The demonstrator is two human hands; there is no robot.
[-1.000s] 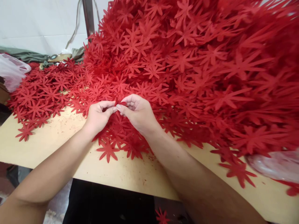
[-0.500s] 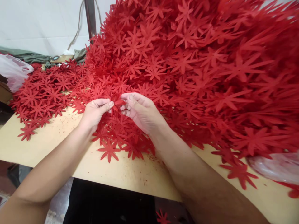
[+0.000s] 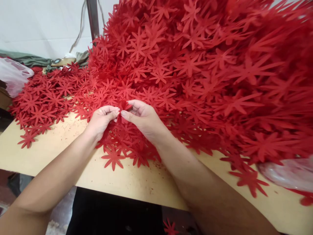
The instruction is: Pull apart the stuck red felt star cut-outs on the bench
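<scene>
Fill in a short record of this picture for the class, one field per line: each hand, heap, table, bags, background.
Left hand: pinches a thin, red, flower-shaped piece
Right hand: thumb and fingers on the same piece, at its right side
Heap: large mound of similar red, many-petalled cut-outs, spreading left and behind both hands; material uncertain
Table: flat, pale yellow tabletop, with small red specks
Bags: white, translucent plastic bag at left
Background: white wall, dark upright post
</scene>
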